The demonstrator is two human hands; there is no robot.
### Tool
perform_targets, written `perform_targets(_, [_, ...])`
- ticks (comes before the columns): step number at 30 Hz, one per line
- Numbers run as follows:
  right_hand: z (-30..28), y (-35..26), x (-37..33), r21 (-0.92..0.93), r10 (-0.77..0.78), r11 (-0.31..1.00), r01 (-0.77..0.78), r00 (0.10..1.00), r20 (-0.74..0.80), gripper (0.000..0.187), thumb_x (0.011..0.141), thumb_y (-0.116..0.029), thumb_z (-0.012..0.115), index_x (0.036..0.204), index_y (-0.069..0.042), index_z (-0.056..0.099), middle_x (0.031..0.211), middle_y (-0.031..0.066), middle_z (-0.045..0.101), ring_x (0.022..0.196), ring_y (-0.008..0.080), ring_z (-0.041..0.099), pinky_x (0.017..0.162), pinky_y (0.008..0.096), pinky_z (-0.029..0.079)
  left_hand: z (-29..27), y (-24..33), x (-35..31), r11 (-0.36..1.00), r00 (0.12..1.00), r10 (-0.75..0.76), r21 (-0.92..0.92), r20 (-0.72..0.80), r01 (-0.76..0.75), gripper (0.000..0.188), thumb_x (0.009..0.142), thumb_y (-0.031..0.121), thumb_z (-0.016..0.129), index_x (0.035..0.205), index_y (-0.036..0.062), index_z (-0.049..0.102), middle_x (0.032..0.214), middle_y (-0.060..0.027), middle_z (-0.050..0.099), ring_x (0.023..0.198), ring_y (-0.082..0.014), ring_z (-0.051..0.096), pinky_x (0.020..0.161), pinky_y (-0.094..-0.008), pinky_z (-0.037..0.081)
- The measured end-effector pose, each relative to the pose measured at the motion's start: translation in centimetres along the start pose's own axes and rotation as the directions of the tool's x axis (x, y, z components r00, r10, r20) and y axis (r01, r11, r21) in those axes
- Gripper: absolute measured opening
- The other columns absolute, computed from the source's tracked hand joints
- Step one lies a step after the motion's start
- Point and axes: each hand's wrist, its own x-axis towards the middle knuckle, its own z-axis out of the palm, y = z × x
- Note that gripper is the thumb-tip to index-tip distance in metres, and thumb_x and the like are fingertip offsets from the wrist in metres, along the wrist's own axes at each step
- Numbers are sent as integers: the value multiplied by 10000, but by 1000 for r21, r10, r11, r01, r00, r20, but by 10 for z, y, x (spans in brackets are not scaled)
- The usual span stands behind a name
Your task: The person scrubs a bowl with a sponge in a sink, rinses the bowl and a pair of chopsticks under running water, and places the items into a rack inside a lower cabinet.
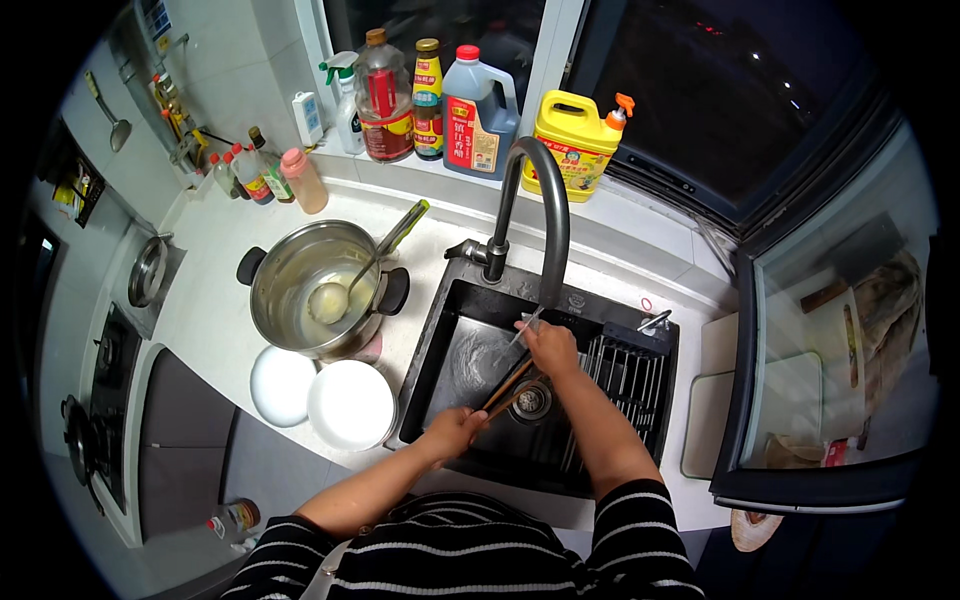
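Over the black sink [425,350], my left hand [455,435] is closed round the near end of several chopsticks [510,384], brown and dark. They slant up and away to the right. My right hand [552,348] is curled at their far end, just below the spout of the grey faucet [557,215]. A thin stream of water [528,328] runs by its fingers. How the right fingers grip the chopsticks is partly hidden. Below the chopsticks lies the round drain [531,400]. Water spreads over the sink's floor left of my hands.
Left of the sink stand a steel pot [290,255] with a ladle [328,302] and two white bowls [352,405] [280,385]. A black drain rack [630,385] fills the sink's right side. Bottles, including a yellow jug [570,150], line the sill. An open window pane [830,350] juts in at right.
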Motion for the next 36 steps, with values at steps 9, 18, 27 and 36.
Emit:
perform_targets(9, [-2, 12, 8, 354, 444, 850, -390, 892, -84, 525, 882, -496, 451, 926, -1, 619, 836, 259, 629, 806, 385, 612, 694, 402, 475, -4, -13, 16, 981, 986, 100, -153, -137, -120, 285, 944, 318, 441, 830, 71, 528, 537, 25, 387, 358, -67, 293, 328, -232, 229])
perform_targets(18, [9, -33, -20, 893, 232, -361, -267, 902, 364, 316, 953, -322, 402, 1038, -39, 516, 957, 114, 617, 807, 201, 596, 723, 337, 504, 12, -31, 47, 946, 969, 241, 233, -47, -224, 408, 903, 430, 474, 875, 34, 565, 626, -103, 547, 609, -214, 564, 590, -346, 438])
perform_targets(27, [7, -23, -2, 872, 261, -316, -373, 850, 458, 334, 945, -279, 413, 1059, 18, 516, 956, 178, 622, 819, 262, 626, 721, 384, 522, 18, -25, 33, 980, 982, 184, -70, -32, -185, 229, 889, 248, 555, 1014, 62, 508, 688, -10, 534, 493, -75, 472, 431, -209, 407])
perform_targets(36, [-9, -32, 5, 927, 315, -165, -338, 872, 374, 251, 943, -211, 417, 1001, 11, 520, 930, 137, 616, 787, 215, 616, 717, 336, 517, 10, -35, 38, 955, 998, 69, -288, -3, -67, 235, 923, 286, 499, 1035, 84, 541, 678, 24, 489, 498, -58, 422, 446, -187, 371])
